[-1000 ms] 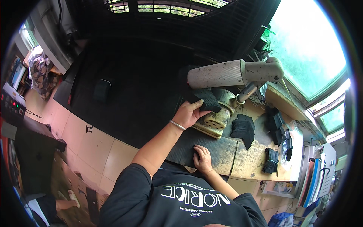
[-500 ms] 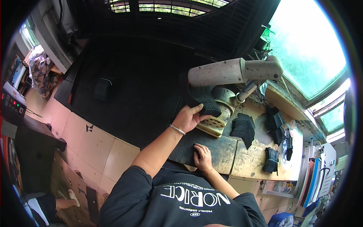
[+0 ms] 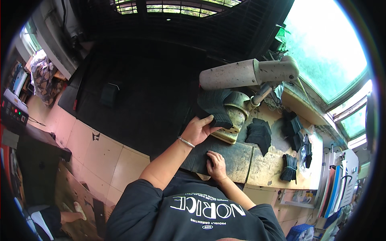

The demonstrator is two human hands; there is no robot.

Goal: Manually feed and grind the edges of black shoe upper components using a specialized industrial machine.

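My left hand (image 3: 196, 131), with a bracelet at the wrist, is closed on the near end of a curved stack of thin black pieces (image 3: 216, 107). The thumb lies on top of the stack, and the other fingers are partly hidden. The stack rests against a worn, yellowish machine head (image 3: 236, 114) with a perforated base, below a thick grey cylindrical arm (image 3: 229, 74). Nearer my body, my right hand (image 3: 217, 166) lies on the dark ribbed board (image 3: 237, 160), fingers extended and holding nothing visible.
Right of the machine lies a pile of black cut pieces (image 3: 259, 135). Further right are more black stacks (image 3: 292, 126) and a tied black bundle (image 3: 288, 168). A dark block-like item (image 3: 109, 95) sits on the wide black surface to the left. Windows (image 3: 329, 52) stand at the right.
My left hand and the near end of the stack have shifted slightly left. My right hand stays in nearly the same place on the board.
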